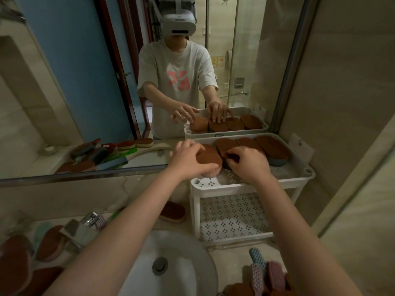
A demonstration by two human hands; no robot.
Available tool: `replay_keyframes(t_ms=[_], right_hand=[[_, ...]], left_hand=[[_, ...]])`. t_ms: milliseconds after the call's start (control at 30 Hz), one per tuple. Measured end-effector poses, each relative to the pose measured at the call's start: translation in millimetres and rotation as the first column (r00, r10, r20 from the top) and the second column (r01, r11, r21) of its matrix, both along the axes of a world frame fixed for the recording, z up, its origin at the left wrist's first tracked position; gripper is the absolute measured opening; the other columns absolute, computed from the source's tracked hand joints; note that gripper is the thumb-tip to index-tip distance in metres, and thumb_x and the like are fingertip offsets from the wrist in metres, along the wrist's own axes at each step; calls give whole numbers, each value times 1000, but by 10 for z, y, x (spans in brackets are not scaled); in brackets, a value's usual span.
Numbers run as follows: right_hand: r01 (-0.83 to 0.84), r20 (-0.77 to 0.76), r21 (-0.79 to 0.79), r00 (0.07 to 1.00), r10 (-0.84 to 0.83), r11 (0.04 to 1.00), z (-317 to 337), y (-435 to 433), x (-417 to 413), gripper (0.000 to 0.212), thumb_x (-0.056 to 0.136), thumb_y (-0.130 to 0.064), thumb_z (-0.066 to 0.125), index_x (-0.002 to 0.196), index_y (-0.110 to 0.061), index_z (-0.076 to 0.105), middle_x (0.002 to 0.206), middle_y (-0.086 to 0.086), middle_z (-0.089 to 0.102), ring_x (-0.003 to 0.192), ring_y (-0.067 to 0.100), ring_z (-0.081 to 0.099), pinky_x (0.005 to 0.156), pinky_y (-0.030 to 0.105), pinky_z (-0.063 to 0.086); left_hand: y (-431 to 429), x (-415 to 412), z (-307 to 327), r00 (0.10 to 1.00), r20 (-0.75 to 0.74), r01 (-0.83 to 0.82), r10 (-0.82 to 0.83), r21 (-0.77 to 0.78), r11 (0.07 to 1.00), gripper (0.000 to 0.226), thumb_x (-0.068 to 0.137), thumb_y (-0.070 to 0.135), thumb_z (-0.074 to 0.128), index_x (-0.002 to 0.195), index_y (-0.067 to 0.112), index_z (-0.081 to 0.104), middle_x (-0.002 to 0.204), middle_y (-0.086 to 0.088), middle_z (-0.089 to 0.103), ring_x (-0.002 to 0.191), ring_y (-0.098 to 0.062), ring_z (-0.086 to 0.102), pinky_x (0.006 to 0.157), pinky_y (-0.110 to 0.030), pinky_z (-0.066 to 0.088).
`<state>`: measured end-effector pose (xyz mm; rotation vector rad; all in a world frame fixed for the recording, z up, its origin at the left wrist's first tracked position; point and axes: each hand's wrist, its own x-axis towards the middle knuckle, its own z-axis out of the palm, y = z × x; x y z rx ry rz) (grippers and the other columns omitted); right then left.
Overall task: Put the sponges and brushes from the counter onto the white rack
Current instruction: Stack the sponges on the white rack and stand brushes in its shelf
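Observation:
The white rack (215, 185) stands at the right of the counter, against the mirror. A row of brown-topped sponges (271, 146) leans in its top tray. My left hand (188, 159) grips a brown sponge (210, 158) at the left end of that row. To its right, my right hand (249, 162) curls its fingers round the neighbouring dark sponge (227, 155). More brown sponges (49, 242) lie at the left of the counter. Another sponge (172, 211) lies beside the rack's lower shelf, and patterned sponges (265, 271) sit at the front right.
A white basin (188, 268) with a metal drain lies below my arms, and a chrome tap (92, 220) stands at its left. The mirror behind reflects me and the rack. A beige wall closes the right side. The rack's lower shelf (233, 218) is perforated.

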<state>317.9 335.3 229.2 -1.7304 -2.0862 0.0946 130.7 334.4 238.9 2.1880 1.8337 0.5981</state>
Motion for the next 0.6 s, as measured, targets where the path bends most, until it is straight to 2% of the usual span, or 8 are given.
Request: replay_keyframes(t_ms=[100,300,467,600], right_hand=[[-8,9,8,1000,8,1000,5,-8,1,29,87,-31,56,115,-30,65,115,-3,67,103,20,61,85,39,50],[-12,1,15,1000,12,1000,12,-22,-7,26,89,-31,56,113,-28,66,114,-3,67,100,19,61,86,39,51],[-24,14,25,1000,24,999,-3,-10,6,31,87,-33,56,117,-28,64,119,-3,65,106,20,59,89,40,49],[-50,47,33,998,48,998,-2,9,-2,34,87,-36,57,119,-26,62,121,-2,63,110,20,57,93,43,47]], left_hand=[[-42,14,-10,994,-85,66,-75,-103,992,79,68,64,66,135,28,43,139,3,35,131,-20,28,105,-42,25],[88,59,-12,995,-96,14,-14,1,1000,59,79,47,64,132,27,48,137,4,43,127,-18,39,102,-42,30],[93,76,-29,996,-86,-4,1,-29,1000,58,78,47,64,131,27,49,138,4,41,129,-19,35,103,-43,30],[88,75,37,996,-92,14,-23,-100,995,68,76,55,61,135,24,46,141,0,37,132,-23,31,108,-46,30]])
